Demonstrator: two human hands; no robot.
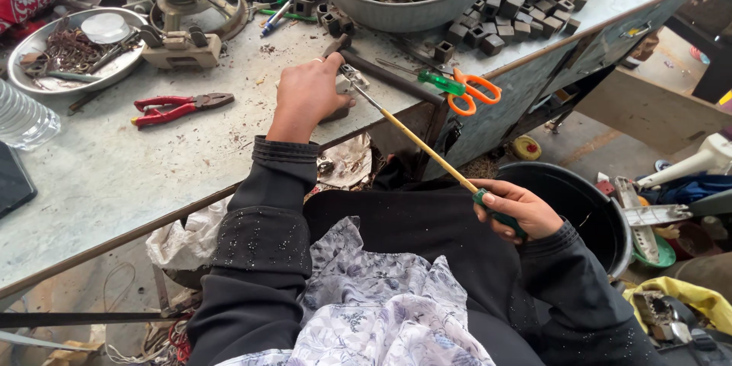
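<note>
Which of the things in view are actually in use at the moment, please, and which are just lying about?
In use:
left hand pressing a small metal part on the table
right hand gripping a long screwdriver, tip at that part

Lying about:
red pliers
scissors
metal basin
dark blocks
plate
black bucket

Single view, head-worn camera. Looks steeply down and forward over wearer's lap onto desk (114,175) edge. Close range: both forearms fill lower frame, hands at centre. Desk runs diagonally upper left to right; floor clutter visible at right.
</note>
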